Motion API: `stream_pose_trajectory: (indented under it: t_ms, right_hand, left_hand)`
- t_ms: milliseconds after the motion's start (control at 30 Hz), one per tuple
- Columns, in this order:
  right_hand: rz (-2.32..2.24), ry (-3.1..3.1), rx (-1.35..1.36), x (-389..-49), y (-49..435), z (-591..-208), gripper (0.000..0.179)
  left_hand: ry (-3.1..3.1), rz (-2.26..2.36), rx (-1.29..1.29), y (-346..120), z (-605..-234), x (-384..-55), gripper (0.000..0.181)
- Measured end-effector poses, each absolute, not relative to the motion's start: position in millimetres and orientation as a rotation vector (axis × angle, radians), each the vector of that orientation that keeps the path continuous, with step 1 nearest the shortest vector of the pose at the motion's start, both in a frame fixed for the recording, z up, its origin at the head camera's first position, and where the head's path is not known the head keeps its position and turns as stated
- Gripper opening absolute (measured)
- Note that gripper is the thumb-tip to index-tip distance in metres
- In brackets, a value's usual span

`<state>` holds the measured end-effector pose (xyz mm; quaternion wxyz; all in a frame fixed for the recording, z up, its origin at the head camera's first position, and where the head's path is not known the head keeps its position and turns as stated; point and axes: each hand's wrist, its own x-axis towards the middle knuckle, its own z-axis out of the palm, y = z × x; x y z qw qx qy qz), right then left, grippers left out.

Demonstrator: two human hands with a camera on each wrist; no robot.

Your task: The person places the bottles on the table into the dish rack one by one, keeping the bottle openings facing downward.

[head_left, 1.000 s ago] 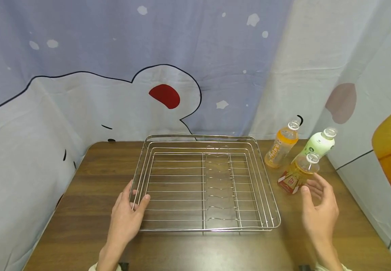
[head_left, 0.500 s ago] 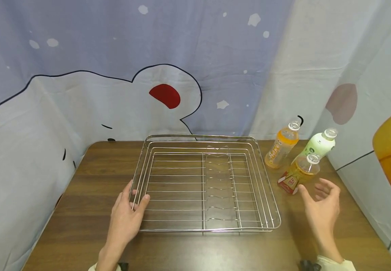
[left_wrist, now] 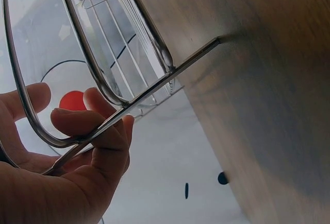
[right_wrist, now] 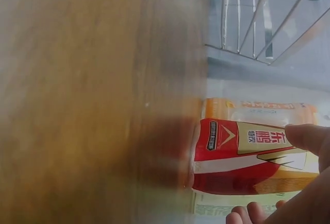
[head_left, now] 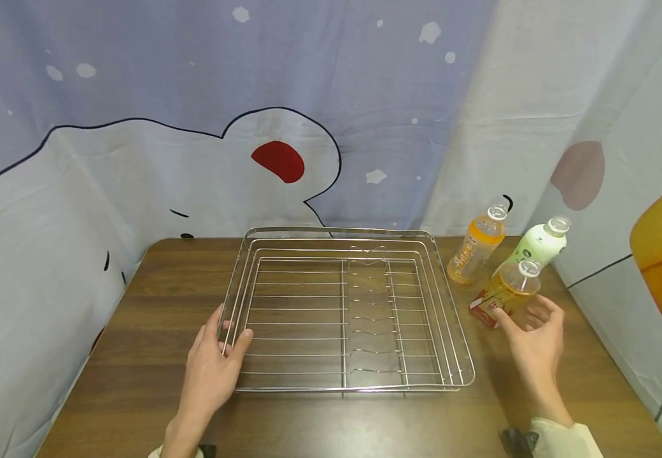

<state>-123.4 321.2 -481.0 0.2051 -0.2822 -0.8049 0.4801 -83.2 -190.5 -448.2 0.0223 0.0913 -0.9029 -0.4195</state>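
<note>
A silver wire dish rack (head_left: 302, 324) stands on the table. My left hand (head_left: 211, 366) grips its near left side; in the left wrist view the fingers (left_wrist: 111, 136) curl round the metal rods. At the right, my right hand (head_left: 537, 346) is held with thumb and fingers spread at an uncapped drink bottle (head_left: 508, 289) with a red and gold label. The thumb (right_wrist: 309, 136) overlaps the label in the right wrist view, while the other fingertips (right_wrist: 247, 213) sit lower, apart from the thumb. The bottle stands upright.
An uncapped orange-labelled bottle (head_left: 476, 248) and a pale green bottle (head_left: 540, 245) stand close behind the red and gold one. The brown wooden table (head_left: 331, 426) backs onto a printed curtain (head_left: 365, 178), with more curtain along both sides.
My right hand drew back slightly from the red and gold bottle, then came left again so its thumb overlaps the label. The left hand and the rack have stayed put.
</note>
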Motion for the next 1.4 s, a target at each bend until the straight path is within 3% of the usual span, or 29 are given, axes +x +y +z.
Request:
stream_pose_trajectory:
  t_ms: [600, 1400]
  right_hand:
    - [1.537, -2.236, -0.829, -145.8, 323.1, -490.4, 0.096]
    - [1.489, -2.322, -0.779, -153.3, 323.1, -494.9, 0.087]
  left_hand:
    - [-2.790, -1.301, 0.258, -188.8, -448.1, -84.0, 0.083]
    - [-2.792, -1.287, 0.266, -190.5, -448.5, -82.5, 0.081]
